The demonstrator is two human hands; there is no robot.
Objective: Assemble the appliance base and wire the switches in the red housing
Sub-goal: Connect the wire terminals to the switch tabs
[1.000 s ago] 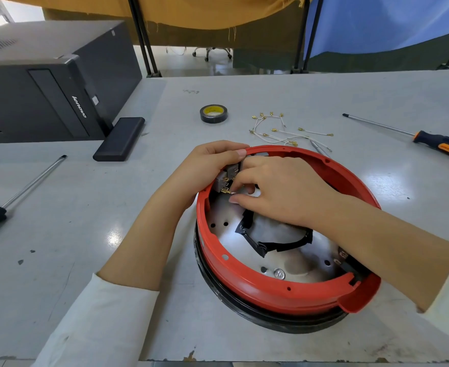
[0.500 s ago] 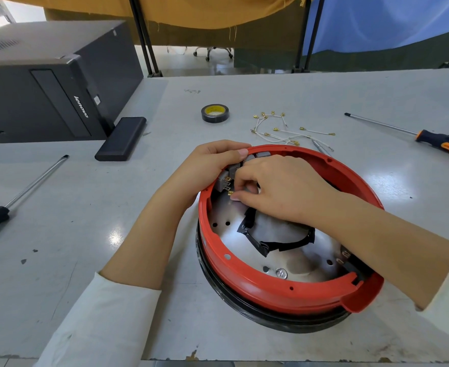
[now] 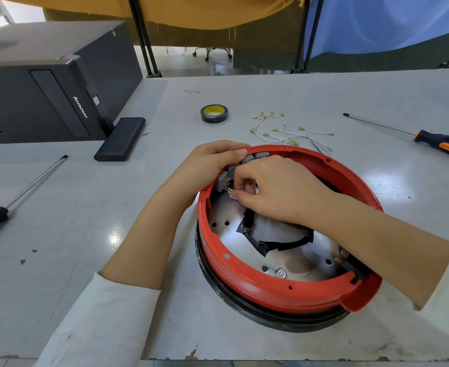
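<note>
The round red housing [image 3: 271,290] sits on a black ring base [image 3: 271,321] on the table, with a shiny metal plate [image 3: 226,215] and black tape inside. Grey switches [image 3: 224,181] with brass tabs line its far-left inner wall. My left hand [image 3: 204,168] grips the rim and the switches from outside. My right hand [image 3: 276,189] reaches inside, its fingertips pinched at a brass tab of the switches; what they pinch is hidden. Loose white wires with brass terminals [image 3: 289,131] lie behind the housing.
A roll of black tape [image 3: 214,113] lies beyond the housing. An orange-handled screwdriver [image 3: 429,139] lies at the right, a green-handled one [image 3: 14,200] at the left. A black computer case [image 3: 46,94] and a black flat block [image 3: 120,139] stand at the back left.
My right hand's fingers have shifted slightly up along the switch tabs. The left hand and the housing have stayed in place.
</note>
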